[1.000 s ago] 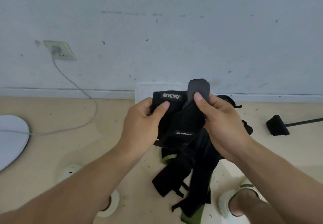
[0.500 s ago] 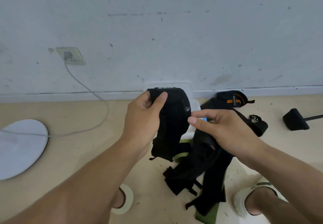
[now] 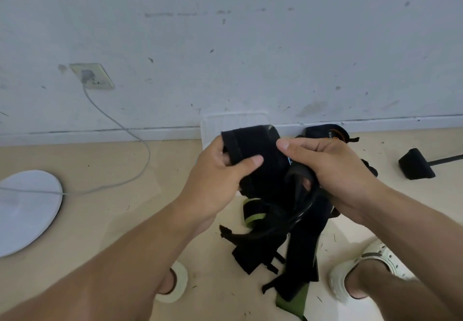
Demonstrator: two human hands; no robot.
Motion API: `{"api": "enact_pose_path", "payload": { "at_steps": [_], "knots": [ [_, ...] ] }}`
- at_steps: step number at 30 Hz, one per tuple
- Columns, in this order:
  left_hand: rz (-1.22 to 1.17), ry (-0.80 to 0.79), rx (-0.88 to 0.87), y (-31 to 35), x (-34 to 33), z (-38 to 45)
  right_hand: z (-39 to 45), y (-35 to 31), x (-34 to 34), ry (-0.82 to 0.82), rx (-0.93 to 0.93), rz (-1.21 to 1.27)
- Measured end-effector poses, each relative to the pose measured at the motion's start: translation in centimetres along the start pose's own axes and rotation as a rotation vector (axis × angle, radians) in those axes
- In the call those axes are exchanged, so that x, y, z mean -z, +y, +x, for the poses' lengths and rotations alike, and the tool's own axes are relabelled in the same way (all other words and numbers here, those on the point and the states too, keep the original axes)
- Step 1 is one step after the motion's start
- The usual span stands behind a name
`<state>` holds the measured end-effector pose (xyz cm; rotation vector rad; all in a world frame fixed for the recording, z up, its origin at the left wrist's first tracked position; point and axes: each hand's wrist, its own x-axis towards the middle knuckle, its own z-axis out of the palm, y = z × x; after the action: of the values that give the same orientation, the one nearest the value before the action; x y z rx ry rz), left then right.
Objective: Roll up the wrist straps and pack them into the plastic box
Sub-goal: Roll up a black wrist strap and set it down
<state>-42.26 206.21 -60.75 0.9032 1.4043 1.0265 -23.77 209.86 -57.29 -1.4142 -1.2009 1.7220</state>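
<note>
Head view: at frame centre the left hand point(image 3: 220, 170) and right hand point(image 3: 333, 170) both clutch one black wrist strap point(image 3: 260, 155), partly rolled. A loose pile of straps point(image 3: 288, 240), too tangled to count, lies on the floor below. The one plastic box point(image 3: 220, 125) sits behind by the wall; nothing visibly packed.

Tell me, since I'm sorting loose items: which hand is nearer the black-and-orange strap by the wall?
Right. The right hand is just in front of the orange-marked strap; the left hand sits farther left.
</note>
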Motion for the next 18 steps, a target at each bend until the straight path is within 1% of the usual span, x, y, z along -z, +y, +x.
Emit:
{"api": "enact_pose_path", "payload": {
  "at_steps": [3, 5, 7, 11, 13, 15, 18],
  "knots": [
    [-0.12, 0.098, -0.006, 0.5, 0.3, 0.3, -0.1, 0.0, 0.0, -0.055, -0.035, -0.061],
    [-0.159, 0.125, 0.001, 0.7, 0.5, 0.4, -0.1, 0.3, -0.1, -0.073, -0.045, -0.106],
    [-0.163, 0.107, 0.005, 0.7, 0.6, 0.4, -0.1, 0.6, -0.2, -0.053, -0.042, -0.117],
    [-0.063, -0.04, 0.018, 0.2, 0.1, 0.0, 0.2, 0.7, -0.4, -0.022, -0.032, -0.057],
    [-0.013, -0.077, 0.026, -0.2, -0.2, -0.2, 0.3, 0.5, -0.5, -0.011, -0.038, -0.029],
    [0.007, -0.058, 0.021, -0.5, -0.3, -0.1, 0.4, 0.4, -0.5, 0.009, -0.04, -0.014],
    [-0.013, 0.033, -0.007, -0.5, -0.3, 0.1, 0.5, 0.5, -0.4, 0.039, -0.024, -0.033]
  ]
}}
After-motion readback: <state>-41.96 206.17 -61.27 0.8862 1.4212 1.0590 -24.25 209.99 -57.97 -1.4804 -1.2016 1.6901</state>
